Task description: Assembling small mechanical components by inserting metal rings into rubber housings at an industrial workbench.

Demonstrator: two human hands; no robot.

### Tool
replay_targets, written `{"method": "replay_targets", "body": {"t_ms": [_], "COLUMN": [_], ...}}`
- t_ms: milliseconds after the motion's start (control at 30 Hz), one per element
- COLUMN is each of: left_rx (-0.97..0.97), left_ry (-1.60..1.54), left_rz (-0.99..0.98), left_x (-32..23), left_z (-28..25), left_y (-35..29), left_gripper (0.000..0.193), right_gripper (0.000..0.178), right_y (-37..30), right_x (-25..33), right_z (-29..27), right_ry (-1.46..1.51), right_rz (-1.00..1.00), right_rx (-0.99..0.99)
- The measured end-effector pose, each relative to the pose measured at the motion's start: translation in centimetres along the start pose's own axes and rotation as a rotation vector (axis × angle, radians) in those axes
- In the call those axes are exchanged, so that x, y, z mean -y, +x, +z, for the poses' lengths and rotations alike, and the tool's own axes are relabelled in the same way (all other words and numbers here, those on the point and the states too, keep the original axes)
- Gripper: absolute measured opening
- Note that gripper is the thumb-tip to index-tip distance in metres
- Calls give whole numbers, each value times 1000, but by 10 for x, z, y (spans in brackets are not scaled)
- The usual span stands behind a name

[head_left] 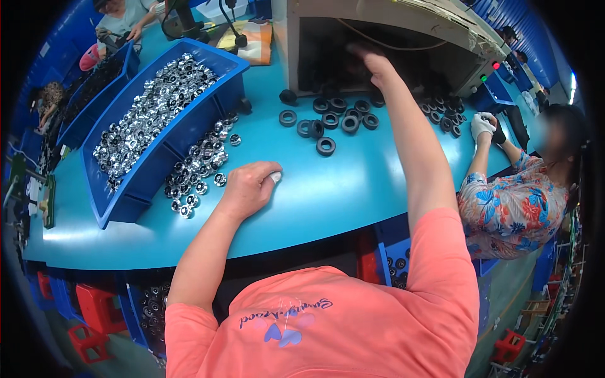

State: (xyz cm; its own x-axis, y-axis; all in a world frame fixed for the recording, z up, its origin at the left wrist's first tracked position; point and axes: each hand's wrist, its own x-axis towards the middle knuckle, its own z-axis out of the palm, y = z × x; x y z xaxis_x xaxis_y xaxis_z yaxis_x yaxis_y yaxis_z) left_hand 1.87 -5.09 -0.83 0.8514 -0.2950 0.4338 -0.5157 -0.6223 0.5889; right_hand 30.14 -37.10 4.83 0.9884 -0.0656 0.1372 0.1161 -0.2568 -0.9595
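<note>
Table (pixel 353 201), teal and broad, with work apparently partway and plenty left, judging by the many loose pieces on top; at the far edge, a pale cabinet (pixel 292 57) with a dark opening, too dim inside for any count of work done; to the left, a large blue bin (pixel 132 205), heaped with silvery round parts (pixel 157 94); farther left, a second blue bin (pixel 74 140) with dark contents, too indistinct to name; below the near edge, a lower left bin (pixel 134 315) and a lower right bin (pixel 382 258), both with black round pieces, finished or waiting impossible to say; right hand (pixel 374 65) extended to the opening, fingers blurred, grip impossible to tell; left hand (pixel 249 189) on the tabletop, fingers curled, something whitish at the thumb, held or worn unclear; before the cabinet, scattered black rings (pixel 316 130), seemingly yet to be handled; beside the large bin, loose silvery parts (pixel 201 188), likewise apparently waiting.
</note>
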Motion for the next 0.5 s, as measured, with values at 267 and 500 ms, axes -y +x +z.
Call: {"method": "replay_targets", "body": {"t_ms": [267, 500], "left_rx": [12, 25], "left_ry": [-2, 22], "left_rz": [-10, 1], "left_x": [-2, -3], "left_z": [-2, 0], "left_y": [-3, -2], "left_gripper": [12, 14], "right_gripper": [79, 84], "right_y": [-76, -101], "right_x": [-44, -60], "right_z": [-74, -58], "right_ry": [-1029, -1330], "right_rz": [-193, -172], "right_rx": [-226, -158]}}
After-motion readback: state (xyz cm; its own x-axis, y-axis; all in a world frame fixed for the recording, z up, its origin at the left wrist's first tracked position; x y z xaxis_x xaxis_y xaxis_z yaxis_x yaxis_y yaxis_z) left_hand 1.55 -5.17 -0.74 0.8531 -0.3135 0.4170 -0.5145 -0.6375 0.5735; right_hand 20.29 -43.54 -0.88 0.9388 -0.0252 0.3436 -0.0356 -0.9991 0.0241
